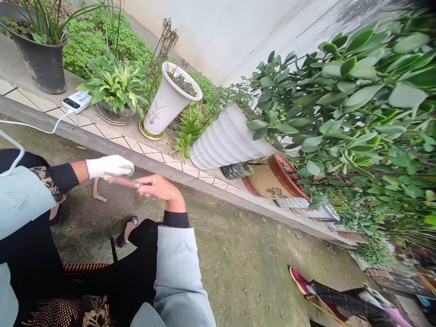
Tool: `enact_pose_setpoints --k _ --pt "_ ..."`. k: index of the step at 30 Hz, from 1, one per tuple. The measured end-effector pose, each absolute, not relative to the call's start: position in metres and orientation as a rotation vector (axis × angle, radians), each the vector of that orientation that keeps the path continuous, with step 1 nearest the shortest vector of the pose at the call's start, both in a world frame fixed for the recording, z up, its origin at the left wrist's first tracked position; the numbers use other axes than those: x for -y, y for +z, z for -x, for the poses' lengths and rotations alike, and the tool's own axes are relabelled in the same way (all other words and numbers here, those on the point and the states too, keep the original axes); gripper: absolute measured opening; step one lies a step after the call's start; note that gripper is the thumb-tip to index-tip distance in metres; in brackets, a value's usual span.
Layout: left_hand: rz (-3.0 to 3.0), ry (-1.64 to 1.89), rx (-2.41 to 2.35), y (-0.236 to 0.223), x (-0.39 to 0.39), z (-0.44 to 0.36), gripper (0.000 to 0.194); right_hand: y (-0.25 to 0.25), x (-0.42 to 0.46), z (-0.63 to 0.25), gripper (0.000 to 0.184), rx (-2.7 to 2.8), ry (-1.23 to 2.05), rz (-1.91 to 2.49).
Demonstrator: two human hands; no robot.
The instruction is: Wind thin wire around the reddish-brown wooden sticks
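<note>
My left hand [111, 166], in a white knitted glove, is curled closed in front of my lap; what it holds, if anything, is hidden. Bare, my right hand [158, 187] pinches one end of a blurred reddish-brown strip [121, 180] with a small silvery spot near the fingertips. The strip's far end reaches the underside of the glove; motion smears its shape. Below the glove shows a bent light-brown piece [97, 190]; I cannot tell whether it hangs from the left hand or lies on the ground.
A tiled ledge [117, 141] runs diagonally past my hands. On it stand a black pot [42, 63], a white device [76, 101] with a cable, a white planter [168, 106], a ribbed planter [225, 141] and a brown pot [272, 179]. Another person's red shoe [299, 280] shows lower right.
</note>
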State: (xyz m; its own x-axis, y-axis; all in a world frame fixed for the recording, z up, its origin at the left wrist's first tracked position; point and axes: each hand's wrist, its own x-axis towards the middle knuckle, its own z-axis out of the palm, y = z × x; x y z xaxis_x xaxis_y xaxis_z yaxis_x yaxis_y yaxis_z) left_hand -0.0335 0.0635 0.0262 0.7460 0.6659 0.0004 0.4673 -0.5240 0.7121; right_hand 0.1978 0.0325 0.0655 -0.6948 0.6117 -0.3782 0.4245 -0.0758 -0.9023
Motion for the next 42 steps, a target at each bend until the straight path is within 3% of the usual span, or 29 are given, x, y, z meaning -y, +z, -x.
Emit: enact_pose_setpoints --k 5,14,17,19,24,28,31,34,37,42 --pt "-2.263 0.313 -0.689 0.027 -0.054 0.029 0.027 0.064 -0.051 -0.236 0.035 1.309 1.157 1.406" --pt "-2.251 0.270 -0.465 0.045 -0.041 0.030 0.029 0.038 -0.054 -0.223 0.024 2.071 0.828 2.082" --pt "-2.224 0.360 -0.541 0.050 -0.045 0.037 0.028 0.037 -0.050 -0.209 0.022 2.324 0.896 2.112" --pt "-2.228 0.411 -0.641 0.052 -0.051 0.042 0.029 0.035 -0.046 -0.199 0.021 2.479 1.131 2.040" --pt "-2.267 0.456 -1.025 0.044 -0.067 0.049 0.035 0.029 -0.034 -0.172 0.022 2.577 1.935 1.449" --pt "-2.336 0.373 -1.248 0.030 -0.077 0.049 0.036 0.039 -0.029 -0.169 0.027 2.471 2.080 1.140" --pt "-2.370 0.211 -1.279 0.022 -0.078 0.045 0.031 0.053 -0.030 -0.185 0.033 2.249 2.068 1.085" --pt "-2.374 0.095 -1.137 0.020 -0.070 0.038 0.026 0.061 -0.036 -0.208 0.033 1.884 1.785 1.203" --pt "-2.364 0.160 -0.851 0.023 -0.055 0.028 0.025 0.059 -0.044 -0.223 0.029 1.558 1.459 1.356" --pt "-2.274 0.237 -0.505 0.028 -0.040 0.017 0.023 0.045 -0.052 -0.218 0.025 1.552 1.285 1.597"
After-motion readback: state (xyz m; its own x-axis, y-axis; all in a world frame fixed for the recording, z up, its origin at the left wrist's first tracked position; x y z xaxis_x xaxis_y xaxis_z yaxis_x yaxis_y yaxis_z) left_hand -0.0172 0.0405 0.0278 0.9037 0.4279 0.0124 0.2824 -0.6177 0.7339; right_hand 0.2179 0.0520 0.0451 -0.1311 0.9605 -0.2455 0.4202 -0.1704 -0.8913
